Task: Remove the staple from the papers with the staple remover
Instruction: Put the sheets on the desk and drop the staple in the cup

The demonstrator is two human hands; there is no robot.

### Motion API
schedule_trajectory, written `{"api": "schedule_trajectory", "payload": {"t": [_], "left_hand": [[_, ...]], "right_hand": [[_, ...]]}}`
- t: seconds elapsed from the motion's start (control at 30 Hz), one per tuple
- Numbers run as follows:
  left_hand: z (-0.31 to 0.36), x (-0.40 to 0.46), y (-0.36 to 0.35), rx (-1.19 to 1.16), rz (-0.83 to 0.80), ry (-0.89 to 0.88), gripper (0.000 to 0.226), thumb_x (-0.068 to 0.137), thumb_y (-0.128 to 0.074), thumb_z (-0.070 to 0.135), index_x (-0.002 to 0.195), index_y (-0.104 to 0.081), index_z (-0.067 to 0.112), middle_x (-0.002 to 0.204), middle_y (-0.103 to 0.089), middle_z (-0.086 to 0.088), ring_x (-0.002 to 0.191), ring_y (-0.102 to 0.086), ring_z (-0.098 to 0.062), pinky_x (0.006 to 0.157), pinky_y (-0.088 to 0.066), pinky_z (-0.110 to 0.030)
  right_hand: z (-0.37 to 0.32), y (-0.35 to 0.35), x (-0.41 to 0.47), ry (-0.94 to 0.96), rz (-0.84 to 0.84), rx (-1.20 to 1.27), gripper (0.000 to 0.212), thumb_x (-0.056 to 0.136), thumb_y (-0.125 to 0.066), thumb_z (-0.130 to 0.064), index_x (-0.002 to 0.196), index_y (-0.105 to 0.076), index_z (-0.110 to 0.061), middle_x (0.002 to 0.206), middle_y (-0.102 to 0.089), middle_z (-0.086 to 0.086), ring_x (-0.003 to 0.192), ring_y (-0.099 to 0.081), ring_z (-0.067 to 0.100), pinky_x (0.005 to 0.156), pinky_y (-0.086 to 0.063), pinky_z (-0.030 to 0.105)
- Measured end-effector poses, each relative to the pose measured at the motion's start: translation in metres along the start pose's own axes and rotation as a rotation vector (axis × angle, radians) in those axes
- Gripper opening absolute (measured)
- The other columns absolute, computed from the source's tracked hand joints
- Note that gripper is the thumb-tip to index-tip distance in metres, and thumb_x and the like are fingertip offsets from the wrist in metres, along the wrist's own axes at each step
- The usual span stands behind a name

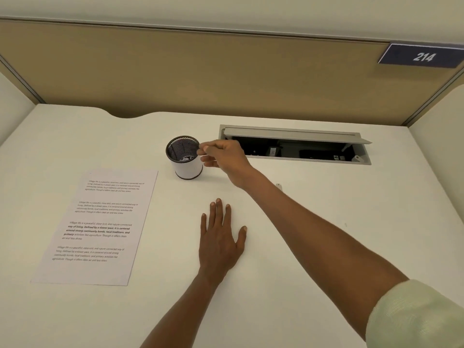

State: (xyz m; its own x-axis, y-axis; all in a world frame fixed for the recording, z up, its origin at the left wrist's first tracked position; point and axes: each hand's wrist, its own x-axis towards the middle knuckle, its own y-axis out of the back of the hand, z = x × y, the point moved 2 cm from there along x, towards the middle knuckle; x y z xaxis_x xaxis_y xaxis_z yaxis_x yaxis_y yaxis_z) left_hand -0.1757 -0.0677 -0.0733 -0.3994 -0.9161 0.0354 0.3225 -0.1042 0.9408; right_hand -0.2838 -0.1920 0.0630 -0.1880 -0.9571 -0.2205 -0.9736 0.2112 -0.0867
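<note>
The papers (98, 224), white printed sheets, lie flat on the left of the desk; no staple can be made out on them. My left hand (219, 237) rests flat on the desk to their right, fingers apart and holding nothing. My right hand (223, 156) reaches out to the right rim of a black mesh cup (187, 163) with a white wrap. Its thumb and forefinger are pinched together at the rim. Anything small between them is too fine to see. A small pale object (278, 186) peeks out behind my right forearm; I cannot tell whether it is the staple remover.
An open grey cable hatch (293, 144) is sunk into the desk behind my right hand. A tan partition (200, 71) closes the back, with a blue "214" sign (423, 57) at the top right. Small bits lie in the bottom of the cup.
</note>
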Motion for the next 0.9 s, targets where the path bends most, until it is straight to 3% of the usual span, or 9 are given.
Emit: {"api": "schedule_trajectory", "payload": {"t": [0.2, 0.3, 0.53, 0.7, 0.8, 0.9], "left_hand": [[0.001, 0.0, 0.001, 0.016, 0.0, -0.007, 0.073, 0.098, -0.03, 0.058, 0.157, -0.029, 0.013, 0.168, -0.011, -0.008, 0.156, -0.008, -0.023, 0.125, -0.012, -0.046], [0.0, -0.001, 0.001, 0.015, 0.0, -0.009, 0.074, 0.098, -0.031, 0.058, 0.156, -0.029, 0.013, 0.168, -0.012, -0.007, 0.156, -0.008, -0.022, 0.125, -0.013, -0.046], [-0.003, 0.001, -0.002, 0.017, 0.004, -0.022, 0.079, 0.095, -0.027, 0.061, 0.156, -0.031, 0.011, 0.168, -0.014, -0.008, 0.156, -0.008, -0.022, 0.125, -0.012, -0.047], [-0.002, 0.0, 0.0, 0.001, 0.005, -0.027, 0.079, 0.095, -0.027, 0.061, 0.155, -0.031, 0.01, 0.167, -0.016, -0.009, 0.155, -0.01, -0.023, 0.125, -0.012, -0.047], [-0.002, 0.0, 0.001, 0.006, -0.005, -0.022, 0.079, 0.095, -0.027, 0.061, 0.155, -0.031, 0.011, 0.167, -0.015, -0.008, 0.156, -0.009, -0.023, 0.125, -0.012, -0.047], [-0.002, 0.0, 0.0, 0.006, -0.008, -0.02, 0.079, 0.095, -0.026, 0.062, 0.155, -0.03, 0.011, 0.168, -0.015, -0.008, 0.156, -0.008, -0.023, 0.125, -0.011, -0.047]], "right_hand": [[0.021, 0.045, -0.059, -0.051, 0.136, 0.366, 0.022, 0.097, -0.052, -0.003, 0.113, -0.065, 0.006, 0.106, -0.07, 0.022, 0.093, -0.068, 0.028, 0.089, -0.057, 0.032], [0.035, 0.074, -0.091, -0.04, 0.238, 0.386, 0.024, 0.095, -0.047, 0.005, 0.109, -0.066, 0.003, 0.105, -0.071, 0.02, 0.096, -0.069, 0.03, 0.092, -0.056, 0.034], [0.076, 0.159, -0.155, 0.087, 0.629, -0.187, 0.033, 0.091, -0.046, 0.004, 0.11, -0.07, -0.008, 0.105, -0.074, 0.003, 0.095, -0.07, 0.011, 0.089, -0.055, 0.028], [0.113, 0.203, -0.192, 0.137, 0.849, -0.633, 0.041, 0.09, -0.049, 0.004, 0.13, -0.057, -0.004, 0.128, -0.063, 0.008, 0.12, -0.057, 0.023, 0.104, -0.045, 0.039], [0.137, 0.223, -0.214, 0.016, 0.894, -0.914, 0.056, 0.097, -0.049, -0.021, 0.145, -0.035, 0.003, 0.149, -0.041, 0.018, 0.139, -0.037, 0.03, 0.115, -0.031, 0.041], [0.16, 0.251, -0.23, -0.251, 0.939, -1.163, 0.088, 0.094, -0.027, -0.06, 0.149, -0.016, 0.008, 0.157, -0.018, 0.025, 0.147, -0.018, 0.036, 0.12, -0.018, 0.047]]}}
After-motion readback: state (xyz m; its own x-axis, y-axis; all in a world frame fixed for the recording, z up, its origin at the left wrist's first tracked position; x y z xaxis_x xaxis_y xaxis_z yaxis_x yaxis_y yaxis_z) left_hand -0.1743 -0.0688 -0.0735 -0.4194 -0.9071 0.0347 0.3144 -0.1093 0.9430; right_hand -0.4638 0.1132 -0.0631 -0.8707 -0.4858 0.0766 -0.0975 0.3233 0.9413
